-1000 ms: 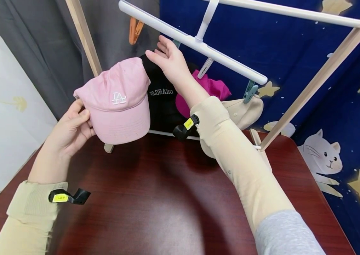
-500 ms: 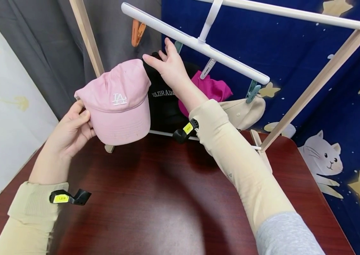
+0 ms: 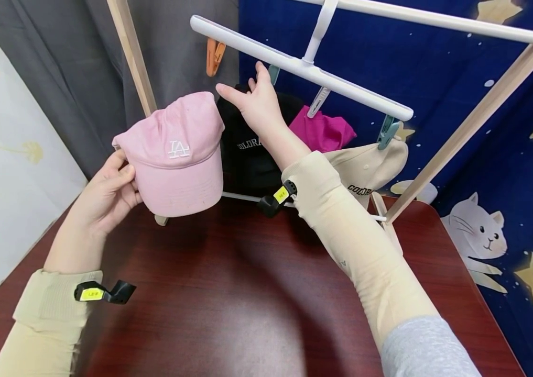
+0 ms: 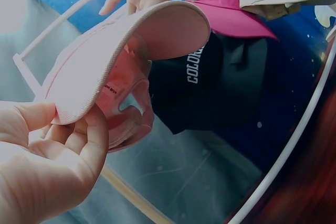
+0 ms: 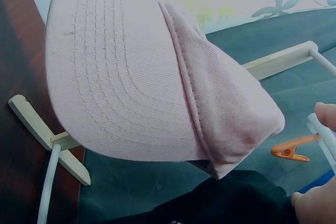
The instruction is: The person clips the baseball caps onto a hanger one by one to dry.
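Observation:
My left hand (image 3: 101, 193) pinches the edge of a pink baseball cap (image 3: 172, 141) with white LA lettering, held up in front of the rack. In the left wrist view, thumb and fingers grip its brim (image 4: 84, 77). My right hand (image 3: 261, 107) is raised under the white hanger (image 3: 356, 88), thumb spread and fingers reaching up to the bar. An orange clip (image 3: 216, 56) hangs from the hanger's left end with nothing in it. A black cap (image 3: 252, 165), a magenta cap (image 3: 327, 131) and a beige cap (image 3: 374, 159) hang from the other clips, partly hidden by my right arm.
The wooden rack (image 3: 474, 123) carries the hanger on its white top rod (image 3: 436, 21) and stands on a dark red table (image 3: 228, 303). Behind it hang a grey curtain (image 3: 77, 47) and a blue star-patterned curtain (image 3: 497, 167).
The hanger has shifted right and slightly down with its caps, and my right hand has moved along with it. The beige cap's lettering has come into view. The pink cap stays almost still.

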{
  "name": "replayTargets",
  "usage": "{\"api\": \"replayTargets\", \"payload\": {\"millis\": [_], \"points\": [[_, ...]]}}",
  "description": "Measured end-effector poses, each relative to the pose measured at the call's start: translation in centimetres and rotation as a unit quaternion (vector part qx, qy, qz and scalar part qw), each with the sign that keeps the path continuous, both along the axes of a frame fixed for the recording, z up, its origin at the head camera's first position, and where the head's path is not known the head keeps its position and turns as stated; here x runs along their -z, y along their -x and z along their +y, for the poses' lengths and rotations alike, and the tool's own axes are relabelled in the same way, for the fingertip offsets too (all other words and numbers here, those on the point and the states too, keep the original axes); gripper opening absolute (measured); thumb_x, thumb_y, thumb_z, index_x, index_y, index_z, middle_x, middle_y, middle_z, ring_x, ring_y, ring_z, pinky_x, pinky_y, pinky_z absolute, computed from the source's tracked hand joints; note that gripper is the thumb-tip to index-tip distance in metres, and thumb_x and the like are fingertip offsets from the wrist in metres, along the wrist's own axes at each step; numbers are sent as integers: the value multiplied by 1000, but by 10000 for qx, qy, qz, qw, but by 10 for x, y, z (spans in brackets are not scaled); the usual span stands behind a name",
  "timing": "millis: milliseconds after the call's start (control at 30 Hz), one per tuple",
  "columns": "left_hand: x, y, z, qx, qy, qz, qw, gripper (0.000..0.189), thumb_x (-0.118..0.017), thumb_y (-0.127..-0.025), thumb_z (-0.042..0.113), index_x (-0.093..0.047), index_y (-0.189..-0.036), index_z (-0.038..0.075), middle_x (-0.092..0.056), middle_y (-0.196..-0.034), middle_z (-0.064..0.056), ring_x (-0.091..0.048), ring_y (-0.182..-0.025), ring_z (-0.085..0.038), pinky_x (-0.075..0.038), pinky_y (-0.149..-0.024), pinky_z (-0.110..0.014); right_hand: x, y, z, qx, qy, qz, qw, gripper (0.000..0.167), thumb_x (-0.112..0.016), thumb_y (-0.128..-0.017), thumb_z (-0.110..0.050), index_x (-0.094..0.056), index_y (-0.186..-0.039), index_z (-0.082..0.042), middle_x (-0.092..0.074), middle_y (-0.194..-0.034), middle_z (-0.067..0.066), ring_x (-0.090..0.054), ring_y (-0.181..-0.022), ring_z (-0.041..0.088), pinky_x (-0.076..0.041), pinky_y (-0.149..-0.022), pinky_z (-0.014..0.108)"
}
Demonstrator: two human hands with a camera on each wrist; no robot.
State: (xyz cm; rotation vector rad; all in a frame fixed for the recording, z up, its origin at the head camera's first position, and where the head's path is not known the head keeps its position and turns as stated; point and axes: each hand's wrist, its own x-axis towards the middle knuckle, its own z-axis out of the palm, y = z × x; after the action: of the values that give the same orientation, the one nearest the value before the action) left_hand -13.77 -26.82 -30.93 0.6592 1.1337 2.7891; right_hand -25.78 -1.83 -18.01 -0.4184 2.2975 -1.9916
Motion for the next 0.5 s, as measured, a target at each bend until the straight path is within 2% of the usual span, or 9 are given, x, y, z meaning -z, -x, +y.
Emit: {"api": "replayTargets", "payload": {"millis": [333, 500], "points": [[1, 1, 5, -193, 463, -21, 9987, 36, -32, -101, -2, -36, -136, 7, -56, -113, -12, -64, -93, -22, -53, -72, -34, 7, -5, 4, 90, 177, 233, 9995, 98, -75, -84, -19, -6, -154, -19, -10, -157, -9, -20, -138, 1, -26, -104, 14], [1, 2, 6, -195, 472, 13, 9987, 35, -31, -102, -2, -37, -135, 6, -57, -110, -13, -64, -93, -22, -53, -72, -34, 8, -8, 6, 49, 420, 320, 9986, 99, -75, -84, -16, -4, -154, -19, -8, -157, -9, -21, -138, 3, -28, -104, 16]]}}
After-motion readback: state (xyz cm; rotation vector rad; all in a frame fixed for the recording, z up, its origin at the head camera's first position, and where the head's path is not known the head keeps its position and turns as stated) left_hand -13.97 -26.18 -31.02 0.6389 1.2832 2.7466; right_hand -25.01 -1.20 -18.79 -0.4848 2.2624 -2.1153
